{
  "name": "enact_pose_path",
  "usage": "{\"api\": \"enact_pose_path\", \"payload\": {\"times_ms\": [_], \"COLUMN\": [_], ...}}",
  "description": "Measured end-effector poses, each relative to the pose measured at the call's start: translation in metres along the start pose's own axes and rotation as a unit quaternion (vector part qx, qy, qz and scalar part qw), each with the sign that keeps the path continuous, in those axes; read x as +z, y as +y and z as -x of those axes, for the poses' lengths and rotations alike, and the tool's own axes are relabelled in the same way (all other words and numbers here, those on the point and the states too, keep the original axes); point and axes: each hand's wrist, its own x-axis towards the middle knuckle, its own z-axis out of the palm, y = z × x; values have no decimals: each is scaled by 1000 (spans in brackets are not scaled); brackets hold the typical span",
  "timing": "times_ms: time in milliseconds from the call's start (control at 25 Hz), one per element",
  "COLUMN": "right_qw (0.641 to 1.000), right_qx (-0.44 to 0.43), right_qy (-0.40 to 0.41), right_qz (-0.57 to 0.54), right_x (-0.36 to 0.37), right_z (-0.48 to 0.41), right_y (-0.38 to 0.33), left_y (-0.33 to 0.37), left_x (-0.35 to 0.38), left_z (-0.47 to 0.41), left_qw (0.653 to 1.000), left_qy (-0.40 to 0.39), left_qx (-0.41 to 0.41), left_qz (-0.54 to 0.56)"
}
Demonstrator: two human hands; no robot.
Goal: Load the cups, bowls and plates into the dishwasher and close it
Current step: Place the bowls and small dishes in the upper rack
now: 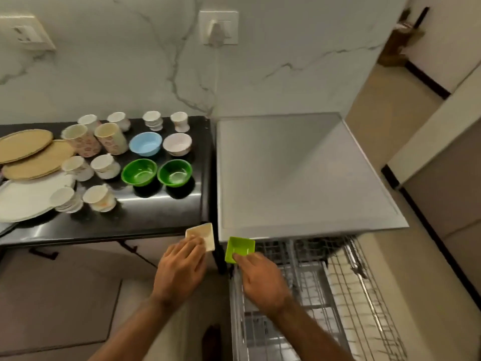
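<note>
The right hand (263, 278) pinches a small square lime-green plastic bowl (239, 249) over the pulled-out wire dishwasher rack (338, 295), fingertips inside its near rim. Left of the rack, the left hand (179, 269) grips a small square cream bowl (201, 234), fingers curled over its near edge.

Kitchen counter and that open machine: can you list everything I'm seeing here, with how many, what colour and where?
Cups: about ten, white or patterned, on the black counter.
Round bowls: four, two green, one blue, one white, counter's right side.
Plates: two tan, at least one white, counter's left.
Dishwasher: one, grey, right of the counter, wire rack pulled out.
Wall socket: white, plug in it.
Square dishes: one cream, one lime green, held.
Hands: left hand holds the cream one, right hand the green one.
</note>
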Motion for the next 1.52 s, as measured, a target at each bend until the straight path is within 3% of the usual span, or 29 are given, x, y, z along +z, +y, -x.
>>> {"api": "enact_pose_path", "payload": {"times_ms": [120,280,440,560,680,880,1000,1160,1320,1520], "right_qw": [996,976,941,840,742,666,657,691,702,694], "right_qx": [86,210,318,488,608,665,670,671,671,681], "right_qy": [-4,-46,5,60,12,-44,-51,-60,-66,-53], "right_qz": [0,-18,-117,-229,-282,-335,-342,-262,-229,-229], "right_x": [-15,-12,16,37,79,131,139,140,138,132], "right_z": [78,162,218,248,286,315,312,308,305,305], "right_y": [42,91,127,152,185,225,239,241,234,230], "left_y": [69,138,170,188,196,196,200,205,211,220], "left_x": [28,84,140,178,216,257,262,267,269,272], "left_z": [15,25,34,45,56,73,76,78,75,71], "left_qw": [997,979,954,941,937,925,923,919,910,893], "left_qy": [-23,-114,-214,-245,-259,-289,-293,-317,-340,-390], "left_qx": [65,156,198,219,218,234,240,220,215,195], "left_qz": [42,66,68,78,83,73,74,80,97,108]}}
